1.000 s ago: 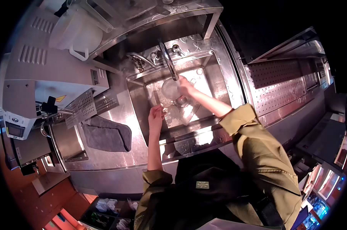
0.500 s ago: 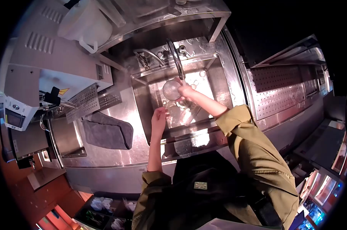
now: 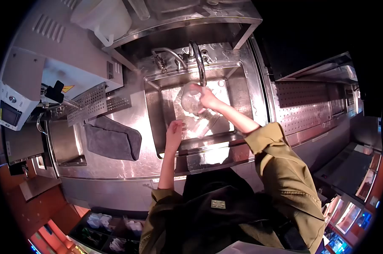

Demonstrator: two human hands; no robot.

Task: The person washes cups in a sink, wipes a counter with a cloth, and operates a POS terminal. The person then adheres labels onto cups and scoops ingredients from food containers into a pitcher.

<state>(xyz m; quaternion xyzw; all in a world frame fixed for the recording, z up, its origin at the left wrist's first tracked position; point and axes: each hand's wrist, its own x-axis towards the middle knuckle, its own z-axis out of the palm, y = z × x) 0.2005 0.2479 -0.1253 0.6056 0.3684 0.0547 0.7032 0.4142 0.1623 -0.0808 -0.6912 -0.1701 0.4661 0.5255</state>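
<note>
Under the curved faucet [image 3: 200,63] my right hand [image 3: 209,100] is closed on a clear round container [image 3: 190,99], which looks like a cup or small pitcher. Its exact kind is blurred by water and glare. My left hand [image 3: 174,130] hovers over the near left part of the metal sink [image 3: 155,114], fingers loosely bent and apart, with nothing in them. Below the container, a clear, shiny object [image 3: 201,127] lies in the basin, too blurred to name.
A folded grey cloth [image 3: 112,139] lies on the steel counter left of the sink. Beyond it stands a boxy machine [image 3: 73,80] with a perforated metal plate [image 3: 88,106]. A white pitcher [image 3: 104,21] rests up left, beside a raised metal shelf [image 3: 183,29].
The clear container in my right hand has tilted and now looks less round. My left hand stays over the sink's near left side. The whole view has shifted slightly.
</note>
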